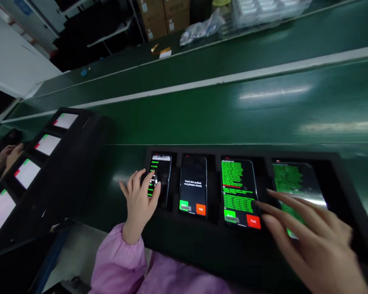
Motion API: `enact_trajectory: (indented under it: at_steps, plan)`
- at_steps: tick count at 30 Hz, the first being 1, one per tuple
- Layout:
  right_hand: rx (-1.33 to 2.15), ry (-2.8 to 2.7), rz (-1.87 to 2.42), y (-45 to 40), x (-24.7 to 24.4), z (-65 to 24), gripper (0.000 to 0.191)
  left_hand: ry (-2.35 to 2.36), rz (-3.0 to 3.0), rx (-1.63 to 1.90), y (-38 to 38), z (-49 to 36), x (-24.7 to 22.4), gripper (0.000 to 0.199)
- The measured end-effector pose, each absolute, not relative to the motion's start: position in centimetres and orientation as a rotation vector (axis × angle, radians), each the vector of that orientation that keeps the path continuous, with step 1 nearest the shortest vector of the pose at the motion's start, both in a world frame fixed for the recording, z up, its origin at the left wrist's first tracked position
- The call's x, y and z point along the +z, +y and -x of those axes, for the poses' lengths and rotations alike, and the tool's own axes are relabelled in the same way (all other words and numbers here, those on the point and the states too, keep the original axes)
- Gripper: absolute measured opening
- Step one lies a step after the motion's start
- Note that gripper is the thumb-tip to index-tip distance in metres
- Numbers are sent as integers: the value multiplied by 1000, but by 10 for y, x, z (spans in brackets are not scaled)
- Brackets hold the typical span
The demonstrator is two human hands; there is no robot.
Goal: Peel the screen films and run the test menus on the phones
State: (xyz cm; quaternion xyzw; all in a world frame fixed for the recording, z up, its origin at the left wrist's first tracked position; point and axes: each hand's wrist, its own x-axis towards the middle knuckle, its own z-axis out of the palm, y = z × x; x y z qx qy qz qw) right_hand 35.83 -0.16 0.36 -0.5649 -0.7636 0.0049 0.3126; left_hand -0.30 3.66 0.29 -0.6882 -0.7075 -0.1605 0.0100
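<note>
The empty left hand apparently taps the leftmost smartphone; the empty right hand overhangs the rightmost smartphone; the next tap needs accuracy.

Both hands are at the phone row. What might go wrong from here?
1. The right hand is beside the red rectangular Fail button on the black phone filled with green text; a stray touch could log a wrong result.
2. The black phone reading "Card slot pulled out, please check" might be overlooked, since neither hand is on it.
</note>
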Motion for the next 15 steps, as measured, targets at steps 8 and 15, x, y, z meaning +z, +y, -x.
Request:
enact_trajectory:
  at_steps: [8,15]
  plan:
    - [163,-2257,1234,5,0,-247,56,-2208,2133,-381,52,16,8,40]
    - [-19,-2193,1188,1,10,-313,32,-2184,2146,-377,68,19,8,36]
